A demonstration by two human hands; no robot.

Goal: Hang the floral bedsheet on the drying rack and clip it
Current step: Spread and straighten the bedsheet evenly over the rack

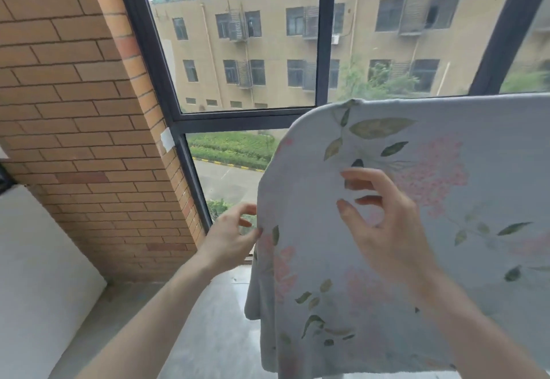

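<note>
Both hands work the near face of the pale grey cotton bedsheet printed with pink blossoms and green leaves (372,229), which already hangs draped over a rail I cannot see beneath it. From my remote seat I read the left hand (229,235) as touching the sheet's left hanging edge with loosely bent fingertips, though whether it actually pinches the cloth I cannot tell; the right hand (384,223) hovers spread in front of the fabric, thumb and fingers apart, holding nothing. No clip is in view, so clipping appears not yet done. Chief risk, in my judgement: unclipped cloth could slide off sideways if the left edge is tugged, or bunch unevenly. Behind stand the orange brick wall (74,110), the dark-framed window (166,80) and a tan building (268,51) beyond. No legible writing or brand appears anywhere.
</note>
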